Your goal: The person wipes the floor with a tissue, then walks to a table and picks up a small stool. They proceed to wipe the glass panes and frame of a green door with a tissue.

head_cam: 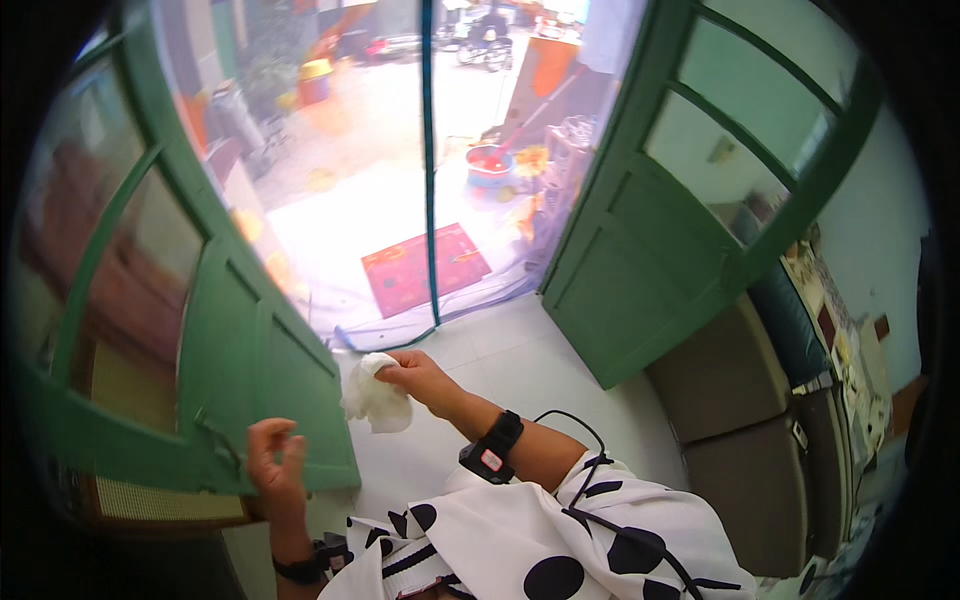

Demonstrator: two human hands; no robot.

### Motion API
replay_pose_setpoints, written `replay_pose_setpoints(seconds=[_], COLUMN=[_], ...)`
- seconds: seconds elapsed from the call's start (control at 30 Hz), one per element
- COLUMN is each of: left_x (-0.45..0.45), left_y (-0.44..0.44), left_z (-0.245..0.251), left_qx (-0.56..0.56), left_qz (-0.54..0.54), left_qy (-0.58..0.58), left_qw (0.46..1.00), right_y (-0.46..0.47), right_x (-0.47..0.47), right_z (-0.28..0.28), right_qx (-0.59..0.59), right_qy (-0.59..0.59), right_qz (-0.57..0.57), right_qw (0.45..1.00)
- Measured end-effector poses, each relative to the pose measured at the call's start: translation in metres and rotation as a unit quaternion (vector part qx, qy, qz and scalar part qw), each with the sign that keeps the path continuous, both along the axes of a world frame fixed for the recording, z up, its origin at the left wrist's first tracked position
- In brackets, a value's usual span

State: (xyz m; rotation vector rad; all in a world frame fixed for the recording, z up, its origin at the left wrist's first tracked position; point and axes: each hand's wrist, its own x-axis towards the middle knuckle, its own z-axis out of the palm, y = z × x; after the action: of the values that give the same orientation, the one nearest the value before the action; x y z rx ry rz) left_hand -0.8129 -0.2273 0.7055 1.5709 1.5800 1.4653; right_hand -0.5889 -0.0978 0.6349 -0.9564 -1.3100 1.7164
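My right hand [421,381] pinches a crumpled white cloth or tissue [381,401], which hangs down over the pale tiled floor [480,397]. At the lower left, my left hand [276,459] is raised with bent fingers and a gap at the thumb; nothing shows in it. Behind it stands the green left door leaf [262,360], swung inward with glass panes in its upper part. Close to my left hand is the door's handle [217,436]; whether the hand touches the door I cannot tell.
Opposite stands the green right door leaf [637,262], also swung inward. A sheer curtain with a dark central strip [428,165] hangs across the doorway. Outside lie a red mat [405,277] and a basin [489,163] with a mop. Brown stacked cushions or boxes [739,450] stand right.
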Motion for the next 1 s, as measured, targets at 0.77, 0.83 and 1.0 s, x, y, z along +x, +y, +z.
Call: replay_pose_setpoints(seconds=[0.77,0.83,1.0], left_x=[0.45,0.475,0.523], left_y=[0.194,0.211,0.303], left_z=[-0.111,-0.108,-0.092], left_qx=[-0.46,-0.494,-0.403], left_qz=[-0.496,-0.473,-0.426], left_qy=[-0.445,-0.493,-0.508], left_qw=[0.587,0.538,0.631], right_y=[0.014,0.015,0.007], right_x=[0.399,0.44,0.57], right_z=[-0.002,-0.016,-0.022], right_qx=[0.19,0.184,0.19], right_qy=[-0.392,-0.318,-0.482], right_qz=[-0.408,-0.497,-0.644], right_qw=[0.802,0.786,0.563])
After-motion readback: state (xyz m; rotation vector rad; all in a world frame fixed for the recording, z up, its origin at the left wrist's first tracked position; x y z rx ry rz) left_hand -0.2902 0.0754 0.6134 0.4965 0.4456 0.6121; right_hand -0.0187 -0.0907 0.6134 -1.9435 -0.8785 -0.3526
